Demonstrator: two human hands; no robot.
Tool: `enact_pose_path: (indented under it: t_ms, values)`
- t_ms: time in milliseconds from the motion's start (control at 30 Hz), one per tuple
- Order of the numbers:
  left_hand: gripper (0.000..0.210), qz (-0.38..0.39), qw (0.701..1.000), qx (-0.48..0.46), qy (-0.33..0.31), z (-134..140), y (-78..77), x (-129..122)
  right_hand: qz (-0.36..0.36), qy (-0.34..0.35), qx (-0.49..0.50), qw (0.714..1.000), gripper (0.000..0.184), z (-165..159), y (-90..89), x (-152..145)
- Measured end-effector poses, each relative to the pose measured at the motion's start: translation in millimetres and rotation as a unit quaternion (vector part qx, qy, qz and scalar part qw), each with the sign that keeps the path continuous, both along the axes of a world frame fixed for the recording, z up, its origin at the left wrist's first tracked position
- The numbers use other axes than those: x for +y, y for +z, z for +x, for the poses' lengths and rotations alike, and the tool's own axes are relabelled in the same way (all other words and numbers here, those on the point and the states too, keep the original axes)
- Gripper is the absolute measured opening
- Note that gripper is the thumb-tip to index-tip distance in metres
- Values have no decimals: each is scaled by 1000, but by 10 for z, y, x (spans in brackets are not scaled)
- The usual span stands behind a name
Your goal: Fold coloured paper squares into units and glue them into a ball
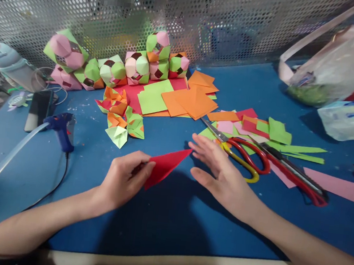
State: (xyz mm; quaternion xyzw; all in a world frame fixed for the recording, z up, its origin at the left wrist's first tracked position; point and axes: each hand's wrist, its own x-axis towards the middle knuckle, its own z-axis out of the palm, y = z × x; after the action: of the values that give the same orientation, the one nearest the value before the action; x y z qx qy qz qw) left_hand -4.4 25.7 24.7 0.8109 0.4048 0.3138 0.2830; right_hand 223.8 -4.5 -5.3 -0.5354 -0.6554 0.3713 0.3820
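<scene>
Between thumb and fingers, my left hand [128, 178] pinches a red piece of paper [165, 167] above the table, its pointed corner tilted up to the right. My right hand [219, 175] is off the paper, fingers apart, close to that corner and holding nothing. Behind the paper lie several folded paper units [118, 118] in orange, green and red. Beyond my right hand rest scissors [244, 154] with red and yellow handles, beside a red and black cutter knife [295, 174].
Folded paper balls [136, 67] line the mesh panel [189, 20] at the back. Orange sheets [194, 102] and green sheets [152, 98] lie before them. At left are a blue glue gun [62, 129] and a phone [38, 109]. Plastic bags [345, 61] stand at right.
</scene>
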Motion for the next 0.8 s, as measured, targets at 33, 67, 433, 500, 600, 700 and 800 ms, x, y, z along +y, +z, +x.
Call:
enact_pose_path:
  t_ms: [33,67,433,500,600,700,800]
  values:
    - [15,-41,999,-17,10,12,1,-6,-16,13,23,1000,64,-23,-4,-3]
    - [13,-78,996,-36,16,23,-9,-15,-29,24,43,998,62,-44,-4,-7]
    - [9,-244,951,-191,-18,86,-12,-195,-85,37,131,987,76,-203,-12,-72]
    - [12,-291,929,-230,2,82,-36,-145,-88,28,119,989,74,-182,-42,-14]
    - [16,-338,910,-238,43,57,-125,-14,-98,9,108,989,60,-132,-90,122]
    - [14,-308,934,-152,98,21,-223,136,-95,-20,94,991,45,-96,-129,235]
    - [9,-175,979,-32,104,-14,-296,245,-64,-31,43,997,42,-80,-162,274]
